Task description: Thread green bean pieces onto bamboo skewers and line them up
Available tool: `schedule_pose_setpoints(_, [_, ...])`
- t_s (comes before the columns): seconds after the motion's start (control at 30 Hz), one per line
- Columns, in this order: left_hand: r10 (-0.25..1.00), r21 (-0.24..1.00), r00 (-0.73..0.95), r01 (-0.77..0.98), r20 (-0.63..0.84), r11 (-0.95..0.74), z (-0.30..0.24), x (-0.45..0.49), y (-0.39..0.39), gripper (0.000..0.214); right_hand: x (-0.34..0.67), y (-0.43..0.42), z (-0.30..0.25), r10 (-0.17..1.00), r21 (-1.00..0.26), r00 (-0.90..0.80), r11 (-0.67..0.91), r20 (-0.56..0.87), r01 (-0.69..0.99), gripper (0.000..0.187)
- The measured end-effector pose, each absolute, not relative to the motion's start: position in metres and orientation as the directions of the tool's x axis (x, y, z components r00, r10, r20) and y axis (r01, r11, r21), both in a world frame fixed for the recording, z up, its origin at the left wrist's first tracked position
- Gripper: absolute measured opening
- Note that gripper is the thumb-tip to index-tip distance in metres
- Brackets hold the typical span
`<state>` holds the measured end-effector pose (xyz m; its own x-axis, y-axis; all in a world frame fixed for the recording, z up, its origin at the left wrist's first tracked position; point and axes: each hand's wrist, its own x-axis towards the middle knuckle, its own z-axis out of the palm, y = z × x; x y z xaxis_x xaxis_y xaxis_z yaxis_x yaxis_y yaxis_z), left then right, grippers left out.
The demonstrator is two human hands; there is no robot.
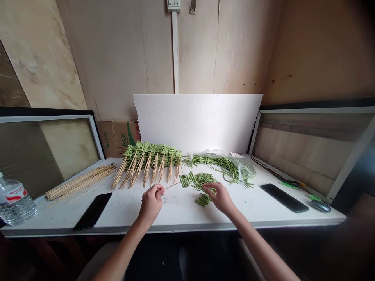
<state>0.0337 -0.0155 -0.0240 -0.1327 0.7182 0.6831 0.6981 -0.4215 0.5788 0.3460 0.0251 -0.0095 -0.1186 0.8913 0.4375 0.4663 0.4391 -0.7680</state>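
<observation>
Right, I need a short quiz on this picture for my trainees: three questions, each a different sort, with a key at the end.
1. What does the left hand hold?
2. True or false: the water bottle stands at the right end of the table.
3. Where do the long green beans lie?
A) in front of the left hand's wrist
B) to the right of the stacked bean skewers
C) on top of the cardboard box

Key:
1. A thin skewer with cut bean pieces threaded on it.
2. False; it stands at the left end.
3. B
</observation>
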Motion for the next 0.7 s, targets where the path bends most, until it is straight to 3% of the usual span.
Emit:
schedule_pose_setpoints(0.07, [0.732,0.596,-0.145,0.693,0.666,-0.405,-0.026,0.03,-0.013,0.015,0.356,0.031,-0.016,0.859,-0.577,-0.148,0.447,0.489,0.684,0.033])
schedule_pose_setpoints(0.13, [0.744,0.602,-0.14,0.691,0.654,-0.399,-0.027,0.03,-0.012,0.015,0.358,0.032,-0.023,0.862,-0.465,-0.172,0.413,0.476,0.783,0.03])
schedule_pose_setpoints(0.33, [0.757,0.59,-0.102,0.696,0.646,-0.409,-0.029,0.033,-0.014,0.018,0.344,0.026,-0.038,0.873,-0.356,-0.2,0.377,0.444,0.855,0.013])
schedule_pose_setpoints(0.43, [0.746,0.577,-0.095,0.7,0.659,-0.421,-0.029,0.033,-0.014,0.019,0.342,0.027,-0.038,0.873,-0.417,-0.165,0.376,0.46,0.827,0.012])
schedule_pose_setpoints(0.53, [0.739,0.57,-0.09,0.7,0.668,-0.43,-0.028,0.033,-0.014,0.019,0.344,0.03,-0.029,0.896,-0.625,-0.103,0.38,0.432,0.682,0.016])
schedule_pose_setpoints(0.63, [0.738,0.574,-0.088,0.693,0.669,-0.437,-0.029,0.034,-0.014,0.018,0.348,0.032,-0.017,0.953,-0.905,-0.012,0.291,0.303,0.309,0.032])
schedule_pose_setpoints(0.7, [0.739,0.574,-0.083,0.689,0.669,-0.443,-0.028,0.035,-0.015,0.018,0.35,0.033,-0.01,0.981,-0.981,0.009,0.194,0.194,-0.001,0.042])
